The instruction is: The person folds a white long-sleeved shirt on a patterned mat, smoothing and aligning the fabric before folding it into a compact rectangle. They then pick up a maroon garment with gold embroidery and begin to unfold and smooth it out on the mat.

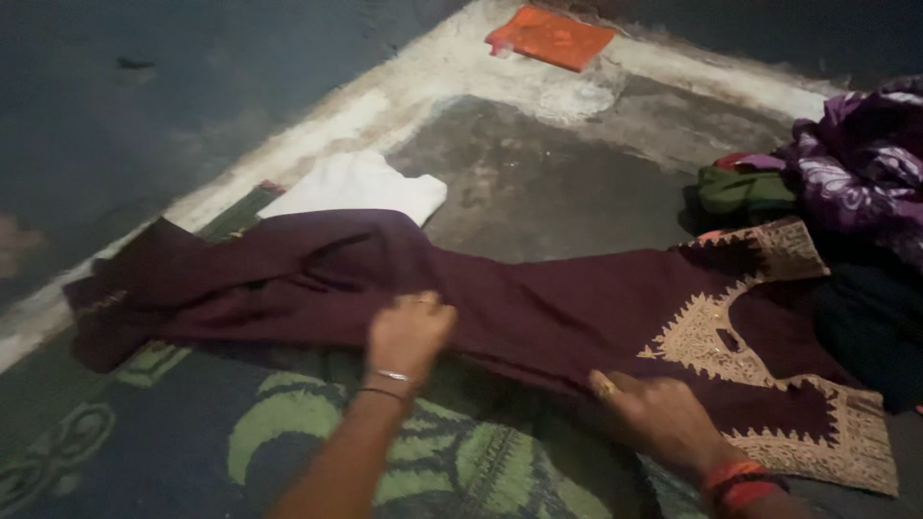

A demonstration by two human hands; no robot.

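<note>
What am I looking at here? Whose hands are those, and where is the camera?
The camera sits on a person's head and looks down, so you see their own two arms reaching out from the bottom of the picture. There is no machine here, just bare hands.

The left hand rests flat on a long dark maroon garment spread across the floor. The right hand presses on the garment's lower edge, near its gold embroidered neckline. Neither hand is lifting anything; both lie on the cloth.

Under the garment is a green patterned mat. Behind it lies a folded white cloth. At the right is a pile of clothes, purple and green. Far back on the floor lies a flat orange packet.
</note>
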